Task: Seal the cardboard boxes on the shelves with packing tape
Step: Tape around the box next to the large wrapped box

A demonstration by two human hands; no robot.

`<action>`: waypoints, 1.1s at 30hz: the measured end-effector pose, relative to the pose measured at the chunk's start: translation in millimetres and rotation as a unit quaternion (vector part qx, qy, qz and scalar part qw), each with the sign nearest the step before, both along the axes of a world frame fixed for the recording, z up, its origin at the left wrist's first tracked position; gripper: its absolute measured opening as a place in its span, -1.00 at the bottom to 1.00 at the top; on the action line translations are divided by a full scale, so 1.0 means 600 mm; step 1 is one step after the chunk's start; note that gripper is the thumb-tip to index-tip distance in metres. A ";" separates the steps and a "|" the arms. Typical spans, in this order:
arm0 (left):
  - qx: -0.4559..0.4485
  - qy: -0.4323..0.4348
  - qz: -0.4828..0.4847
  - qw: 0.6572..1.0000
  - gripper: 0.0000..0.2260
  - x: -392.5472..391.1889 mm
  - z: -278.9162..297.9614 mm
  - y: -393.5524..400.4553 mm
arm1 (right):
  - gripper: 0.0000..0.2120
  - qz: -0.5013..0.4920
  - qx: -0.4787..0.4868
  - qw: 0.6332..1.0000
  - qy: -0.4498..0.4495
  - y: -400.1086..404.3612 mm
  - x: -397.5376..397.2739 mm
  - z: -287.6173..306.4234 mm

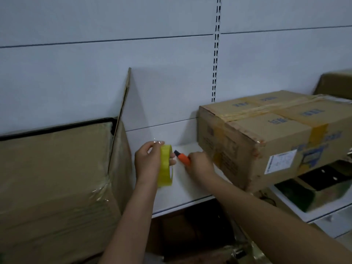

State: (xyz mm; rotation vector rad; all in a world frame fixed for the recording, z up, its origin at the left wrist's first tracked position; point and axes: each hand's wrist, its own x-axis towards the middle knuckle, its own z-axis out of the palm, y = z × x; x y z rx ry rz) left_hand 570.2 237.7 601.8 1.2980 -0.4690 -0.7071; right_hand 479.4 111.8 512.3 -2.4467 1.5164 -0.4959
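My left hand grips a yellow roll of packing tape, held upright above the white shelf. Close to its right, my right hand holds an orange box cutter whose dark tip points at the roll. A large cardboard box fills the left of the shelf, with shiny tape on its front corner and one flap standing up. A second cardboard box sits to the right, with yellowish tape strips across its top and a white label on its side.
The white back wall carries a slotted metal upright. Another brown box shows at the far right. Below the right box lies a lower white shelf with a dark open carton. Dark items sit under the shelf edge.
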 end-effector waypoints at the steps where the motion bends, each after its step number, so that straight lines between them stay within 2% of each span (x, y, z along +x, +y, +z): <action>1: 0.003 -0.003 -0.005 1.000 -0.93 0.000 0.004 0.002 | -0.75 0.011 -0.018 0.999 0.028 0.002 0.004 -0.003; 3: -0.005 0.009 -0.023 1.000 -0.92 -0.009 0.015 0.004 | -0.64 0.024 0.003 1.000 0.009 0.000 0.009 0.012; 4: -0.013 0.019 -0.035 0.999 -0.91 -0.015 0.021 0.003 | -0.63 0.029 0.019 0.999 -0.033 -0.001 0.008 0.029; 6: -0.028 0.023 -0.061 0.997 -0.91 -0.026 0.033 -0.002 | -0.69 0.033 0.041 0.982 -0.179 -0.004 0.000 0.087; 8: -0.034 -0.012 -0.085 0.996 -0.89 -0.034 0.047 -0.012 | -0.70 0.047 0.075 0.934 -0.347 0.005 -0.020 0.160; 9: -0.037 -0.043 -0.096 0.994 -0.88 -0.037 0.056 -0.020 | -0.68 0.068 0.104 0.903 -0.411 0.013 -0.034 0.198; 10: -0.041 -0.078 -0.108 0.990 -0.88 -0.042 0.066 -0.027 | -0.65 0.097 0.122 0.886 -0.436 0.021 -0.049 0.231; 11: -0.044 -0.117 -0.122 0.985 -0.89 -0.045 0.076 -0.037 | -0.60 0.127 0.117 0.895 -0.411 0.026 -0.064 0.260; 13: -0.043 -0.196 -0.158 0.967 -0.90 -0.055 0.094 -0.056 | -0.53 0.153 0.070 0.937 -0.306 0.024 -0.092 0.294; 15: -0.044 -0.257 -0.205 0.943 -0.89 -0.064 0.110 -0.070 | -0.66 0.125 -0.027 0.965 -0.227 0.010 -0.115 0.313; 16: -0.052 -0.265 -0.234 0.934 -0.90 -0.068 0.116 -0.076 | -0.77 0.104 -0.057 0.966 -0.229 0.000 -0.125 0.319; 18: -0.071 -0.260 -0.267 0.925 -0.93 -0.077 0.121 -0.087 | -0.94 0.073 -0.045 0.955 -0.282 -0.015 -0.141 0.322; 21: -0.073 -0.249 -0.273 0.927 -0.85 -0.087 0.120 -0.099 | -0.92 0.048 -0.040 0.954 -0.294 -0.032 -0.147 0.323; 23: -0.064 -0.235 -0.282 0.928 -0.74 -0.088 0.116 -0.107 | -0.94 0.034 -0.026 0.955 -0.293 -0.039 -0.145 0.330; 26: -0.010 -0.321 -0.227 0.920 -0.45 -0.056 0.106 -0.136 | -0.91 0.034 -0.017 0.962 -0.270 -0.053 -0.139 0.345; 29: -0.004 -0.320 -0.229 0.920 -0.25 -0.029 0.105 -0.146 | -0.92 0.035 -0.025 0.963 -0.265 -0.071 -0.126 0.357; 33: -0.043 -0.296 -0.212 0.930 -0.45 -0.019 0.090 -0.149 | -0.88 0.032 -0.022 0.970 -0.240 -0.105 -0.096 0.366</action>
